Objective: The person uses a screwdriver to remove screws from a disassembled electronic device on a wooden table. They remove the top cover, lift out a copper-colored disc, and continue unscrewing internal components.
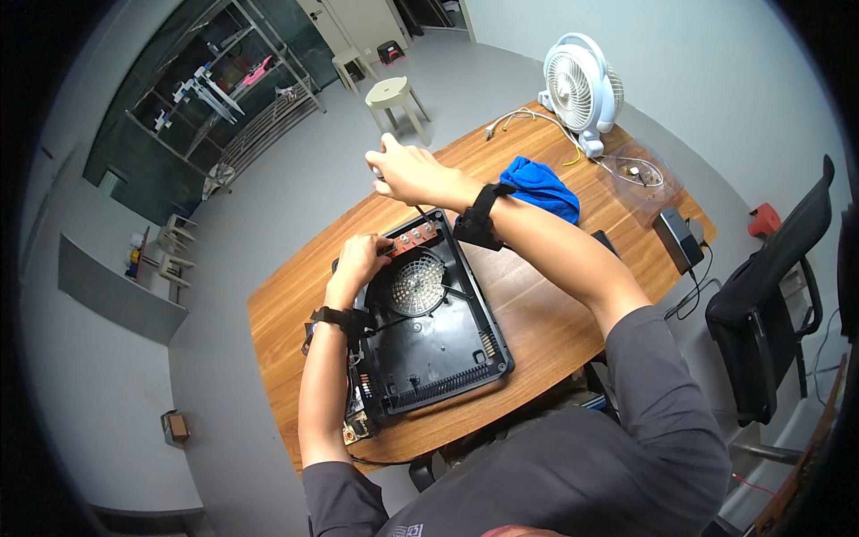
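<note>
My right hand (410,175) is closed around a screwdriver, its handle mostly hidden in the fist. The dark screwdriver shaft (422,214) slants down toward a narrow reddish circuit board (414,237) with several round pale buttons. That board lies at the far end of an open black plastic housing (425,351), which looks like an induction cooker's shell. Fingers of my left hand (358,265) pinch the board's left end. Just nearer than the board sits a round coil disc (418,285) with a pale perforated face. Whether the screwdriver tip touches a screw cannot be made out.
Electronic parts and wires (358,419) lie along the housing's left side on the wooden table (546,309). Beyond are a blue cloth (540,188), a white fan (580,94), a clear plastic tray (646,183) and a black power adapter (677,240). A black chair (761,313) stands at right.
</note>
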`<state>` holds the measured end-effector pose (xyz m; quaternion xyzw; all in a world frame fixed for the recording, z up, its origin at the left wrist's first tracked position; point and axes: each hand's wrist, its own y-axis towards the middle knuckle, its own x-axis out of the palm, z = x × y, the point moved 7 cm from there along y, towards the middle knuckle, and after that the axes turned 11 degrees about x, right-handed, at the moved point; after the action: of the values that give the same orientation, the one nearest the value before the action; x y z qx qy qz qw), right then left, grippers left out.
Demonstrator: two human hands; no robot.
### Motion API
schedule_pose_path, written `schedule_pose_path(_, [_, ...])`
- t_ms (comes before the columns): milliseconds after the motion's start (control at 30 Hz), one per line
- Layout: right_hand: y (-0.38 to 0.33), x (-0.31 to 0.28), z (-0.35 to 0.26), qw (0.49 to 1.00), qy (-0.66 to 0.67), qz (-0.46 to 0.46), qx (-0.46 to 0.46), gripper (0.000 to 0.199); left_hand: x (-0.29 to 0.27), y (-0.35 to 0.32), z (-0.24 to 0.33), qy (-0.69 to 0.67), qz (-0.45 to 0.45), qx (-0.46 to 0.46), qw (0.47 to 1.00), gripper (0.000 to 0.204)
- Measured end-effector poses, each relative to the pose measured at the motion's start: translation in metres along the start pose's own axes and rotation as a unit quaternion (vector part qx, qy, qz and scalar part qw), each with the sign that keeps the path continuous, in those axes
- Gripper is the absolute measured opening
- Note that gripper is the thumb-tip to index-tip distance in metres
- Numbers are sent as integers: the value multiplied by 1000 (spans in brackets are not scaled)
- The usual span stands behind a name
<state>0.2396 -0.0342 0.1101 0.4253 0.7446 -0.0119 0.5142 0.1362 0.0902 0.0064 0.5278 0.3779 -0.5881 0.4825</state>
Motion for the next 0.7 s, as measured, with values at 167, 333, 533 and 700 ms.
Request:
schedule_pose_path(167, [-5,-3,-4,997,-34,49,-57,34,-3,-1,4,-5,9,-5,1000,36])
schedule_pose_path(333, [-6,-12,-3,999,-35,-8,17,33,-4,-2,1,0,5,-19,1000,36])
schedule_pose_path(533, [-4,-13,-2,999,-16,18,-26,22,-3,-2,1,-4,16,-18,1000,36])
schedule_pose_path(700, [-7,-13,-8,998,-10,16,-58,23,-9,-4,8,-2,8,-28,1000,35])
